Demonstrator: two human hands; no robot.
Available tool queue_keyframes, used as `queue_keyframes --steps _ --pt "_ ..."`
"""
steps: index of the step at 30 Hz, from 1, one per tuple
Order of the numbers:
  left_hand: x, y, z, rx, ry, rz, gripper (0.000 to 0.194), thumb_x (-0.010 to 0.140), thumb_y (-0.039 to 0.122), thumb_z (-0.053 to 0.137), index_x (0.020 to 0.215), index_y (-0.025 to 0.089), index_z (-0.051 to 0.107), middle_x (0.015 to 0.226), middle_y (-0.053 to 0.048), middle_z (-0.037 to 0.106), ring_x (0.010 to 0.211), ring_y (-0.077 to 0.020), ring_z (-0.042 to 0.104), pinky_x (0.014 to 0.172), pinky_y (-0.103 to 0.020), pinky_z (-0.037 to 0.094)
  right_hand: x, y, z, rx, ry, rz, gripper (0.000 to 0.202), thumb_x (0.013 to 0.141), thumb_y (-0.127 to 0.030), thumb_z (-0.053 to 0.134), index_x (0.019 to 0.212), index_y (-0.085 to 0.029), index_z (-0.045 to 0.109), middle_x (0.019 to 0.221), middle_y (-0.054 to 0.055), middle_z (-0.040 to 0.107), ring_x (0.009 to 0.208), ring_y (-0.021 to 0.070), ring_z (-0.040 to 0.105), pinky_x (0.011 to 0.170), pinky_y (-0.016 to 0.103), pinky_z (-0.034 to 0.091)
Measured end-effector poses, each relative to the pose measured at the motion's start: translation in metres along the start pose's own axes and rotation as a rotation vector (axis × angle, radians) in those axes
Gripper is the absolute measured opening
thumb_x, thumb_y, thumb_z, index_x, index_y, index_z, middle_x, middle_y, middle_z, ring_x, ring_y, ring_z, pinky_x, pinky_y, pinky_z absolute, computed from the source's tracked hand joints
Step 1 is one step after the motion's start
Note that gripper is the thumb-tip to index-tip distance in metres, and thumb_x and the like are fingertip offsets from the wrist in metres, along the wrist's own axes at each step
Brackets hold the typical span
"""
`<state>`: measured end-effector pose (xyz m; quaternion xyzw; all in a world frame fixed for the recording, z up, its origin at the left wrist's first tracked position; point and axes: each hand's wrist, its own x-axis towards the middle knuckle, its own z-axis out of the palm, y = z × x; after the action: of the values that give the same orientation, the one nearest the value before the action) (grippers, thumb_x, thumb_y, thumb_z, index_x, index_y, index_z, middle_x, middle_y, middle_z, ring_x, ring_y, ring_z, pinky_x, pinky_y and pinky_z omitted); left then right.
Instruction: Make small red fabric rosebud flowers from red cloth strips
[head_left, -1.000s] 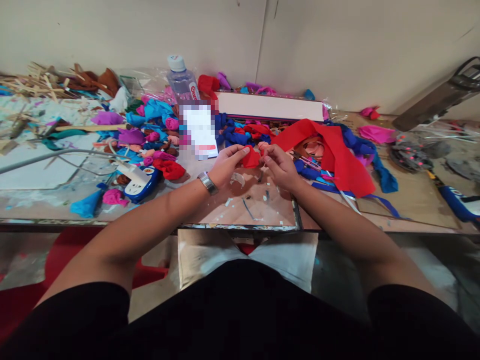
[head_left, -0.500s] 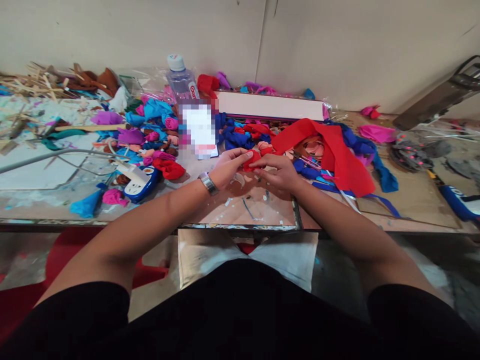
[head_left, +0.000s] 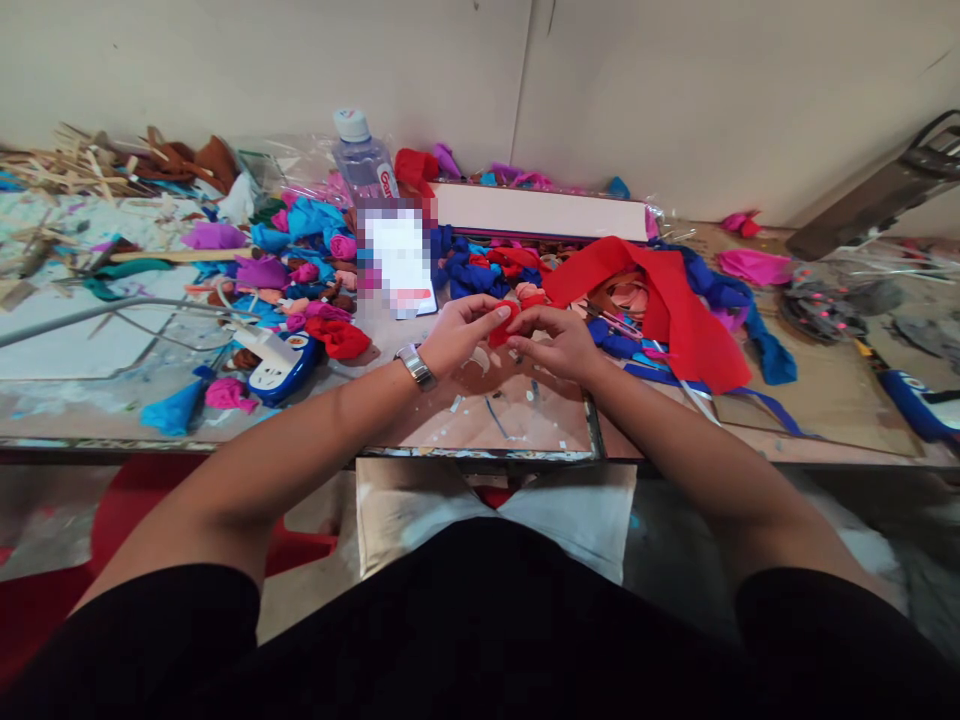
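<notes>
Between my two hands, above the tabletop, is a small rolled piece of red crepe paper (head_left: pixel 504 328). My left hand (head_left: pixel 459 338) pinches its left side with thumb and fingertips. From the right, my right hand (head_left: pixel 559 342) grips the same piece, its fingers curled around the edge. Just beyond my right hand, a wide strip of red crepe paper (head_left: pixel 686 315) arches over a heap of blue and pink scraps. Whether that strip joins the piece in my hands I cannot tell. Rolled paper flowers in pink, purple and red, such as a red one (head_left: pixel 343 338), lie to the left.
A blue and white power strip (head_left: pixel 281 370) with a plug and cable sits at left. Behind my left hand are a blurred phone (head_left: pixel 401 260) and a plastic bottle (head_left: pixel 364 165). A long white box (head_left: pixel 540 210) lies near the wall; wooden sticks (head_left: pixel 82 165) pile up far left.
The red paper piece has turned slightly between my fingers, and my fingertips have shifted a little. Both arms stay in about the same place.
</notes>
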<state>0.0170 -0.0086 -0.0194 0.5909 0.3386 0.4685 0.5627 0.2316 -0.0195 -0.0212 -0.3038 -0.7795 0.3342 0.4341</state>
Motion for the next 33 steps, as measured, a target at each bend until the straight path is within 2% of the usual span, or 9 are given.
queue_keyframes --steps 5,9,13,18,25,29,31,33 --pt "0.000 -0.001 0.001 0.019 -0.006 0.040 0.059 0.077 0.072 0.088 0.094 0.016 0.079 0.086 -0.005 0.079 0.069 -0.0119 0.066 0.065 -0.026 0.051 0.002 0.002 0.006 0.217 0.063 0.105 0.057 0.074 -0.057 0.097 0.095 -0.025 0.055 0.087 -0.003 0.061 0.073 0.0126 0.059 0.071 0.027 0.054" --pt "-0.001 -0.002 0.002 0.080 -0.028 0.112 0.059 0.080 0.071 0.086 0.098 0.016 0.078 0.089 -0.007 0.081 0.072 -0.0140 0.070 0.068 -0.027 0.055 0.004 0.005 0.008 0.375 0.020 0.198 0.069 0.070 -0.051 0.101 0.111 -0.029 0.049 0.091 -0.005 0.064 0.071 0.0128 0.064 0.063 0.025 0.053" --pt "-0.003 -0.003 0.002 0.159 -0.035 0.145 0.059 0.083 0.072 0.083 0.099 0.015 0.078 0.086 -0.006 0.080 0.071 -0.0141 0.070 0.067 -0.026 0.055 0.003 0.005 0.008 0.426 -0.036 0.252 0.070 0.075 -0.043 0.097 0.124 -0.029 0.048 0.092 -0.005 0.069 0.076 0.0134 0.071 0.066 0.023 0.054" --pt "-0.003 -0.005 0.001 0.194 -0.036 0.149 0.060 0.085 0.073 0.081 0.104 0.016 0.077 0.092 -0.008 0.081 0.076 -0.0151 0.072 0.072 -0.028 0.057 0.003 0.008 0.007 0.425 -0.053 0.265 0.069 0.077 -0.035 0.093 0.130 -0.027 0.051 0.091 -0.006 0.071 0.077 0.0116 0.071 0.068 0.021 0.055" --pt "-0.002 -0.006 0.001 0.098 -0.058 0.118 0.061 0.086 0.072 0.079 0.111 0.017 0.071 0.093 -0.007 0.078 0.077 -0.0150 0.070 0.073 -0.029 0.056 0.005 0.009 0.007 0.482 -0.010 0.300 0.070 0.075 -0.038 0.094 0.130 -0.027 0.054 0.096 -0.003 0.076 0.071 0.0124 0.071 0.063 0.023 0.060" --pt "-0.001 -0.007 -0.001 0.030 -0.026 0.131 0.048 0.090 0.058 0.078 0.118 0.023 0.059 0.087 0.000 0.071 0.072 -0.0147 0.067 0.075 -0.031 0.057 0.010 0.010 0.004 0.596 0.123 0.342 0.079 0.065 -0.039 0.102 0.128 -0.026 0.055 0.097 -0.003 0.078 0.072 0.0130 0.071 0.058 0.022 0.058" --pt "-0.002 -0.008 -0.002 0.061 -0.052 0.186 0.048 0.088 0.049 0.080 0.121 0.026 0.053 0.089 0.000 0.071 0.076 -0.0156 0.069 0.079 -0.032 0.058 0.012 0.011 0.001 0.642 0.154 0.347 0.082 0.062 -0.038 0.104 0.127 -0.027 0.055 0.094 -0.003 0.077 0.069 0.0126 0.070 0.056 0.021 0.056" --pt "-0.003 -0.008 -0.002 0.145 -0.099 0.270 0.051 0.089 0.046 0.080 0.126 0.026 0.052 0.094 -0.002 0.073 0.083 -0.0172 0.072 0.083 -0.033 0.057 0.014 0.012 -0.002 0.673 0.146 0.345 0.083 0.062 -0.038 0.104 0.128 -0.027 0.055 0.090 -0.005 0.076 0.065 0.0115 0.068 0.055 0.021 0.055"
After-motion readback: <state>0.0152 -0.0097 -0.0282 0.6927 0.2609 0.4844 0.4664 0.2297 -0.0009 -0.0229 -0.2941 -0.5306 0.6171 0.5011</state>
